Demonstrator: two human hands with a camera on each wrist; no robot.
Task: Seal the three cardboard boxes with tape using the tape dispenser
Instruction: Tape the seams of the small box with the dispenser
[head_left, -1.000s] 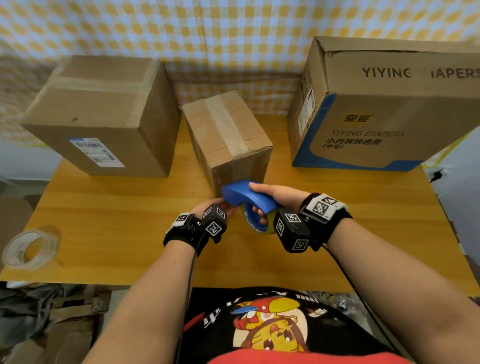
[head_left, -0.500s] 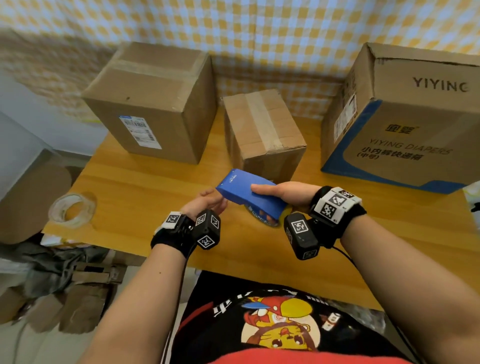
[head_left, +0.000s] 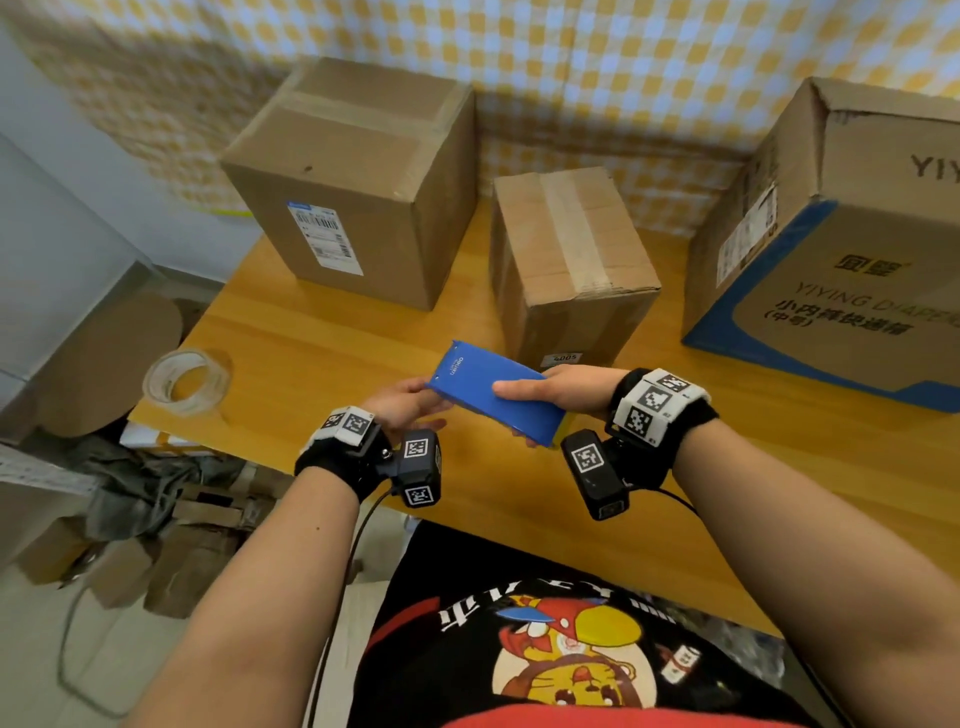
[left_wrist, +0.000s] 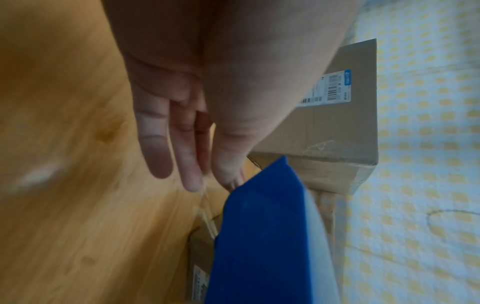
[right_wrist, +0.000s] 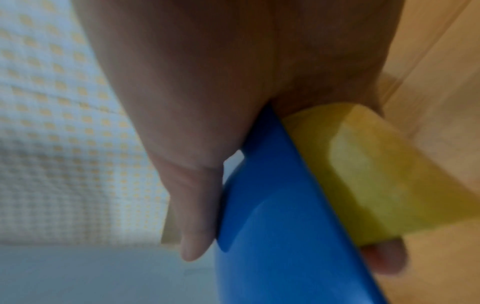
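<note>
**Dispenser held between both hands, boxes waiting beyond**

Nearest the body, the blue tape dispenser (head_left: 496, 395) is gripped by the right hand (head_left: 563, 392), thumb laid along its top face and fingers curled underneath against the yellowish tape roll (right_wrist: 384, 174). The left hand (head_left: 402, 402) is placed at the dispenser's far-left end; its fingers (left_wrist: 155, 144) are seen nearly straight in the left wrist view, and a thin strand of clear tape seems to run from the fingertips toward the blue body, though blur leaves it uncertain whether tape is actually pinched. The dispenser's long axis is angled from the right hand, up and to the left, so its free end is pointed toward the gap between two boxes.

Just beyond it on the wooden table (head_left: 311, 364) the small box (head_left: 571, 260) is stood, directly ahead and nearest the grip. The left box (head_left: 353, 182) is set farther back, the large printed box (head_left: 831, 234) to the right. A spare tape roll (head_left: 184, 382) is lain near the table's left edge.

The tape end is judged to be under preparation; the small box is the shortest reach.
</note>
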